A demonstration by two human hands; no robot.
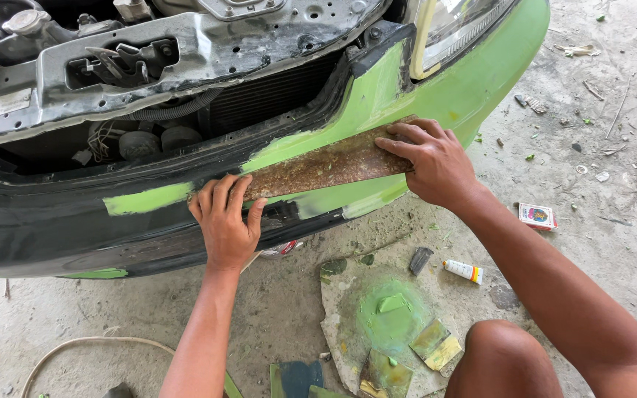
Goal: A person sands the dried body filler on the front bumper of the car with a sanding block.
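A car's front bumper (436, 96) is partly black, partly coated in bright green filler. A long brown, speckled sanding sheet (318, 168) lies flat against the bumper's green band. My left hand (224, 221) presses on its left end with fingers spread upward. My right hand (430, 163) presses on its right end, fingers flat and pointing left. Above the bumper, the open engine bay shows a grey metal crossmember (186, 51) and a headlight (455, 22).
On the concrete floor below lies a board (352, 346) smeared with green filler, with several flat scrapers (436, 343) on it. A small white tube (463, 270), a small printed box (537, 216) and a pale hose (90, 343) lie nearby. My knee (506, 357) is at the bottom right.
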